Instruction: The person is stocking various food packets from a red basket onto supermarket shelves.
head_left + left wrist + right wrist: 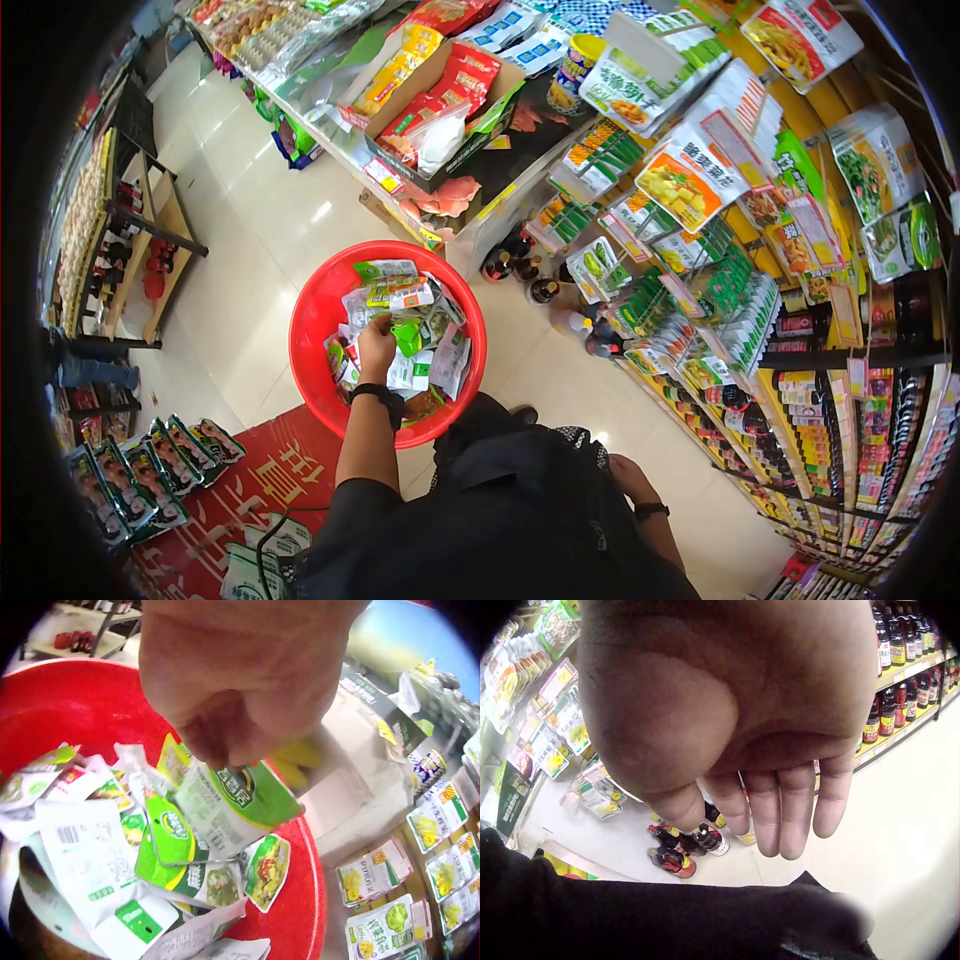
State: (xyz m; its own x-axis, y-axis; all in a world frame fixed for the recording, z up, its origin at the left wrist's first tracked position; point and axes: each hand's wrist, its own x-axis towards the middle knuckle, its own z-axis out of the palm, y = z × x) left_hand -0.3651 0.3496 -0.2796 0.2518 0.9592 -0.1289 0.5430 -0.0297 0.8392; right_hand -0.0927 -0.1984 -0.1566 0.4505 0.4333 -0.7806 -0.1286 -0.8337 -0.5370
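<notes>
A red basin [308, 340] full of food packets stands on the floor in front of the body. Over it, the left hand [376, 352] reaches in from above. In the left wrist view that hand [244, 682] pinches the top edge of a green and white packet [229, 802], whose lower part lies over other packets [90, 862]. The right hand [632, 478] hangs beside the body, away from the basin. In the right wrist view its fingers [787, 817] are loosely extended and hold nothing.
Racks of hanging packets [690, 190] and bottle shelves line the right. Several bottles [543, 290] stand on the floor beyond the basin. A display table with a box [440, 110] is ahead; a red stand [285, 475] lies at lower left.
</notes>
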